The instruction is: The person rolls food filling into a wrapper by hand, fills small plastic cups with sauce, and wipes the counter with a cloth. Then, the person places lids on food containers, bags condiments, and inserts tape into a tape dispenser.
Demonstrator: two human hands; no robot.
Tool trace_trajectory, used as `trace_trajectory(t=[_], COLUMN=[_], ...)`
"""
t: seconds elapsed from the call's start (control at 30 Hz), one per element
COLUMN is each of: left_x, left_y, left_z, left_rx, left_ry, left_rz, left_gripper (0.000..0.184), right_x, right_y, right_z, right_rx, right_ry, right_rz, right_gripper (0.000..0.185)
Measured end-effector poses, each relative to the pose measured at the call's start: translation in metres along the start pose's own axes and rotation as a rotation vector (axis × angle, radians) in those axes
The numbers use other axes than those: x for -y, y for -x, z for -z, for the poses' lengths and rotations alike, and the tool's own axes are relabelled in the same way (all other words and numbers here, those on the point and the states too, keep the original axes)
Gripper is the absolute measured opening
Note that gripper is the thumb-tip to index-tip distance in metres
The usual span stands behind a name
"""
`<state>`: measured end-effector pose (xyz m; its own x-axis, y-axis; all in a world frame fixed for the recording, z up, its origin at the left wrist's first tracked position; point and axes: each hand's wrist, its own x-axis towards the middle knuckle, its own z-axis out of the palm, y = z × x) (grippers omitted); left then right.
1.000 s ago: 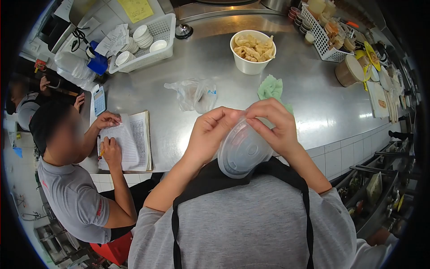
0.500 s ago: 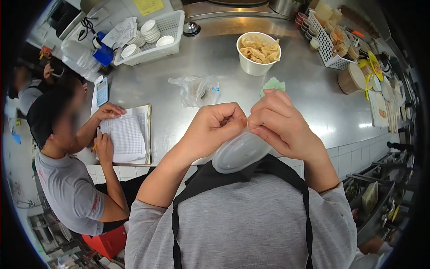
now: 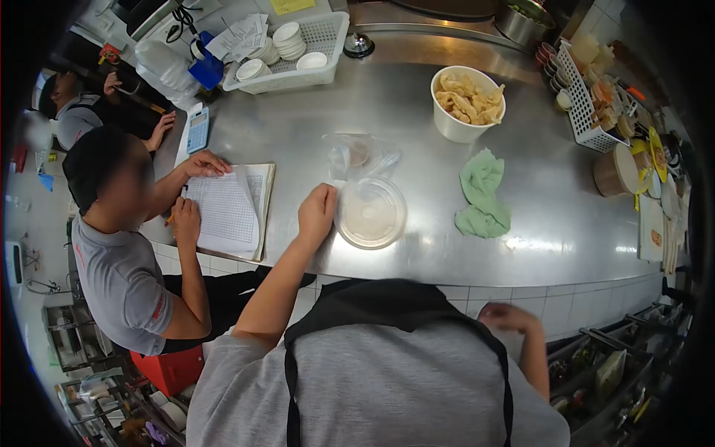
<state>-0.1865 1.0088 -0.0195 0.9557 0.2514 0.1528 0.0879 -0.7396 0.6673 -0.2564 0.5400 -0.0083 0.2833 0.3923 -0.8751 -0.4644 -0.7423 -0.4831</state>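
Note:
My left hand (image 3: 319,212) is closed at the left rim of a round clear plastic lid (image 3: 370,214), which it grips over the steel counter. Just behind the lid lies a crumpled clear plastic bag (image 3: 361,155). My right hand (image 3: 510,319) is low at my right side, below the counter edge, smeared by motion; whether it holds anything cannot be made out. A crumpled green cloth (image 3: 482,195) lies right of the lid. Farther back stands a white paper tub (image 3: 463,130) filled with fried chips (image 3: 471,100).
On my left, a co-worker (image 3: 123,246) holds a pencil over a ledger (image 3: 231,212). A white basket of small cups (image 3: 290,82) and a call bell (image 3: 359,46) stand at the back. On the right are a white basket (image 3: 596,134) and a brown-sided container (image 3: 617,170).
My hands have separated: the left carried the lid down and left over the counter, the right dropped to my right side. The green cloth is now uncovered. My view has shifted.

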Motion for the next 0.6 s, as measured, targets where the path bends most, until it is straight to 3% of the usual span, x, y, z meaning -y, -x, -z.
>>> trace_trajectory(t=[0.03, 0.1, 0.17, 0.2, 0.27, 0.3, 0.4, 0.6], left_x=[-0.003, -0.004, -0.003, -0.005, -0.002, -0.003, 0.0, 0.006], left_y=[-0.001, 0.001, 0.0, 0.001, 0.002, 0.002, 0.003, 0.007], left_z=[0.0, 0.0, 0.0, -0.001, -0.002, -0.001, 0.0, 0.002], left_rx=[-0.005, 0.006, -0.001, -0.004, -0.04, -0.018, 0.012, -0.019], left_ry=[-0.013, -0.03, -0.048, -0.045, -0.042, -0.043, -0.04, 0.026], left_rz=[-0.003, 0.011, 0.022, 0.009, -0.062, -0.022, -0.004, -0.092], left_gripper=[0.019, 0.021, 0.019, 0.018, 0.018, 0.017, 0.017, 0.017], right_x=[-0.044, -0.063, -0.075, -0.093, -0.115, -0.107, -0.086, -0.094], right_y=[-0.038, -0.098, -0.172, -0.218, -0.3, -0.325, -0.347, -0.317], right_z=[-0.017, -0.047, -0.069, -0.08, -0.089, -0.101, -0.111, -0.125], right_rx=[0.049, 0.04, -0.388, -0.362, -0.857, -0.858, -0.698, -0.6], right_ry=[-0.119, -0.274, -0.662, -0.657, 0.783, 0.854, 0.522, 0.287], right_rz=[0.183, 0.077, 0.327, 0.336, 0.318, 0.248, 0.14, 0.201], right_gripper=[0.037, 0.037, 0.038, 0.038, 0.039, 0.039, 0.04, 0.042])
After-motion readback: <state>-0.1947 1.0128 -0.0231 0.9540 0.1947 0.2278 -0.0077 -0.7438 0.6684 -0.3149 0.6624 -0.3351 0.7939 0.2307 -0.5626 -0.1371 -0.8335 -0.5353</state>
